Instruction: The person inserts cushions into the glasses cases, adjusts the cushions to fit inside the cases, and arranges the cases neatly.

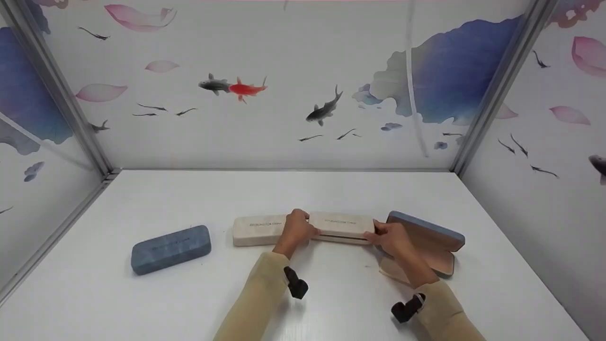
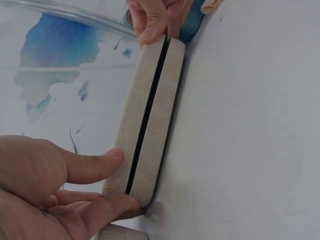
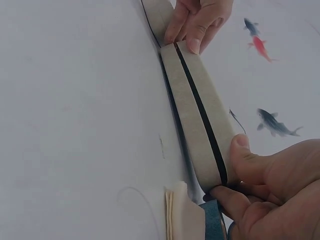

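Between my two hands lies a cream glasses case [image 1: 342, 224], its lid lowered with a narrow dark gap along the front. My left hand [image 1: 298, 228] grips the case's left end, thumb on the lid and fingers lower down, as the left wrist view shows. At the other end my right hand [image 1: 394, 239] holds it the same way, its thumb [image 3: 242, 142] on the lid. A second cream case [image 1: 255, 231], closed, sits just left of my left hand. Behind my right hand an open blue glasses case [image 1: 433, 232] shows its brown lining.
A closed blue glasses case [image 1: 171, 249] lies on the left of the white table [image 1: 331, 303]. Folded cream cloth [image 3: 182, 212] sits by the open blue case, partly under my right forearm. Printed panels with fish [image 1: 324, 111] enclose the back and sides.
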Demonstrator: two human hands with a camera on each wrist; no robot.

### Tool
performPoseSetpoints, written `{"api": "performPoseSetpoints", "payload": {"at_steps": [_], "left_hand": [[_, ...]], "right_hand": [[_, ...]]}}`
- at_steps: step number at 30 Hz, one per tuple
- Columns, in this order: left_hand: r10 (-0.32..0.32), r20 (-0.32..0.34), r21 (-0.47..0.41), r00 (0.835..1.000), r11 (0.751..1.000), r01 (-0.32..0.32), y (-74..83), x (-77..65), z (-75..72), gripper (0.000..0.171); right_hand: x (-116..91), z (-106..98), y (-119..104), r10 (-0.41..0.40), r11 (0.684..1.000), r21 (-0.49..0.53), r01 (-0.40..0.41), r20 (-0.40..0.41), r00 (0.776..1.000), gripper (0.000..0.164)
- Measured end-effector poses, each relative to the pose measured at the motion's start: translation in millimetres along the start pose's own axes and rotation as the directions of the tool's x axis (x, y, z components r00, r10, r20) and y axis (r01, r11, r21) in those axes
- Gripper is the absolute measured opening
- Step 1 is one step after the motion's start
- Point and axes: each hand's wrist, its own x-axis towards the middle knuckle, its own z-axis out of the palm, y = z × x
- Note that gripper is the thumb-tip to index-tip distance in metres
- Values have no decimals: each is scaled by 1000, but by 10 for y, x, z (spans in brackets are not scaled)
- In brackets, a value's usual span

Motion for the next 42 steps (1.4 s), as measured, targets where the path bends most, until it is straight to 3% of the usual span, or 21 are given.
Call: {"api": "performPoseSetpoints", "payload": {"at_steps": [7, 14, 19, 22, 31, 37, 42], "left_hand": [[23, -14, -3, 1000, 1000, -23, -22, -13, 4, 53], [53, -34, 38, 998, 998, -52, -17, -10, 31, 51], [73, -28, 51, 997, 996, -71, -22, -3, 50, 52], [82, -27, 45, 996, 996, -80, -31, -6, 52, 53], [116, -36, 68, 993, 991, -114, -17, -36, 43, 54], [140, -30, 106, 990, 985, -136, 48, -76, 11, 59], [158, -32, 118, 987, 981, -154, 107, -127, -43, 50]], "right_hand": [[-6, 32, -9, 3, 1000, -15, -3, -15, 1000, 62], [-4, 56, -41, -23, 988, -156, 16, -43, 999, 60], [-13, 59, -79, -51, 971, -235, 40, -40, 998, 49], [-19, 63, -95, -39, 969, -247, 29, -35, 999, 48], [-39, 58, -106, -24, 977, -211, 20, -16, 1000, 67], [-58, 19, -113, -51, 976, -213, 43, -35, 998, 63], [-101, -48, -159, -89, 977, -199, 82, -25, 996, 57]]}}
